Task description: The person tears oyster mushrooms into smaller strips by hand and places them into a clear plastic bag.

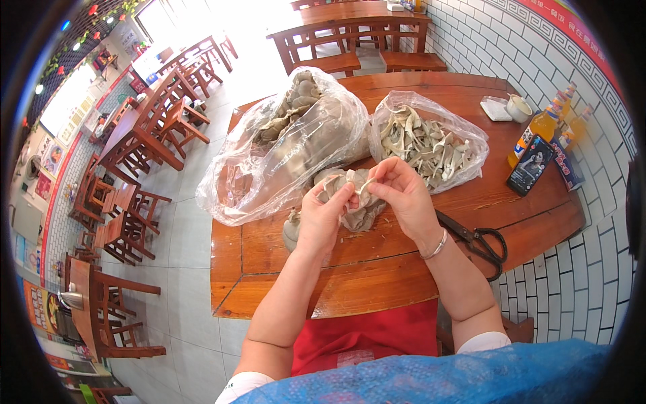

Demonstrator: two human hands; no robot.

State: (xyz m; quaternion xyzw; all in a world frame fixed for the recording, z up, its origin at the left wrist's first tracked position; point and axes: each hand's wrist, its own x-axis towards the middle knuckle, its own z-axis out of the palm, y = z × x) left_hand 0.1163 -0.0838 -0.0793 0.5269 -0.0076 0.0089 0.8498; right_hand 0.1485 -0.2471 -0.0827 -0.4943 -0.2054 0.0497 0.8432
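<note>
My left hand point(327, 212) grips a piece of an oyster mushroom cluster point(339, 186) between thumb and fingers. Opposite it, my right hand point(404, 197) pinches the pale edge of a mushroom at the same cluster. More grey oyster mushrooms point(364, 216) lie on the wooden table point(373, 275) under my hands, and another cap point(291, 232) is partly hidden by my left wrist. Beyond my left hand rests a large clear plastic bag point(318, 136) of whole mushroom clusters. A smaller clear bag point(429, 141), behind my right hand, holds torn mushroom strips.
Black-handled scissors point(477, 242) lie beside my right forearm. A smartphone point(530, 165) with a lit screen leans against a box point(568, 164) near orange drink bottles point(542, 123). A white cup point(519, 108) stands by the tiled wall point(580, 262). Wooden stools point(118, 235) and tables are at left.
</note>
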